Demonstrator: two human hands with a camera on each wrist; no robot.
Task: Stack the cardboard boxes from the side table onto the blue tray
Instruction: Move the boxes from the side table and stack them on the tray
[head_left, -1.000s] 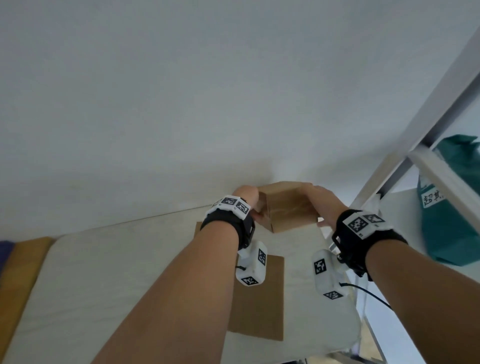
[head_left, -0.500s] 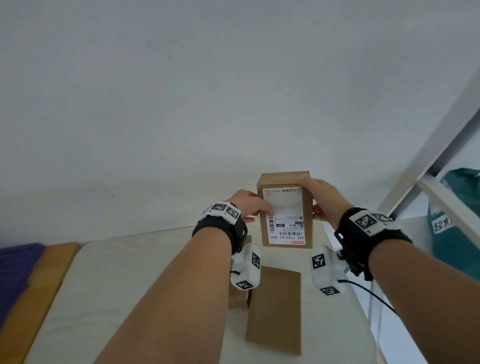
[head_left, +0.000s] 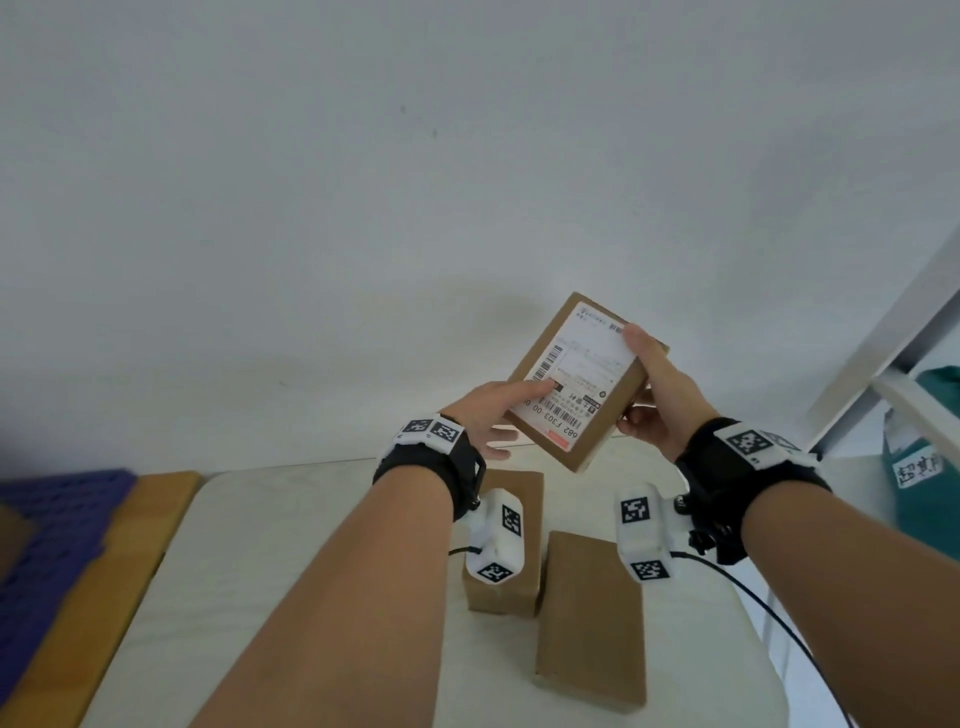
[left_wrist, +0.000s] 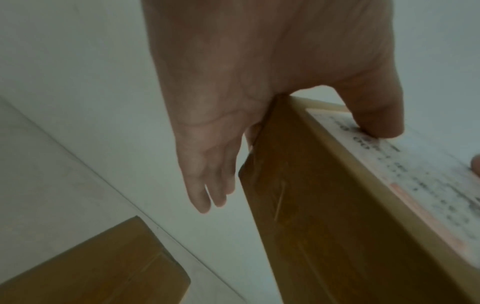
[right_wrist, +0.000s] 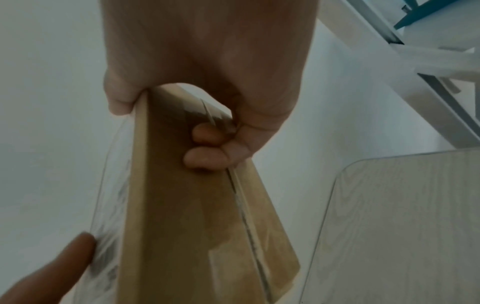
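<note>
I hold a flat cardboard box (head_left: 597, 415) with a white shipping label up in the air over the side table (head_left: 270, 561), tilted with its top to the right. My left hand (head_left: 496, 415) has its thumb on the label (left_wrist: 384, 164) and its straight fingers (left_wrist: 207, 185) under the lower left corner. My right hand (head_left: 652, 395) grips the right edge, thumb on the label, fingers curled behind (right_wrist: 205, 144). Two plain boxes lie on the table below: one (head_left: 511, 597) partly hidden by my left wrist camera, one (head_left: 592, 629) to its right. The blue tray (head_left: 47, 551) is at the far left.
The tray lies on a tan wooden surface (head_left: 104, 597) left of the side table. A white shelf frame (head_left: 883, 358) and a teal bag (head_left: 930, 457) stand to the right. A white wall is close behind the table.
The labelled box has been lifted off the table and turned label-up, then tilted to the right. My view has swung left and down, bringing the blue tray into sight.
</note>
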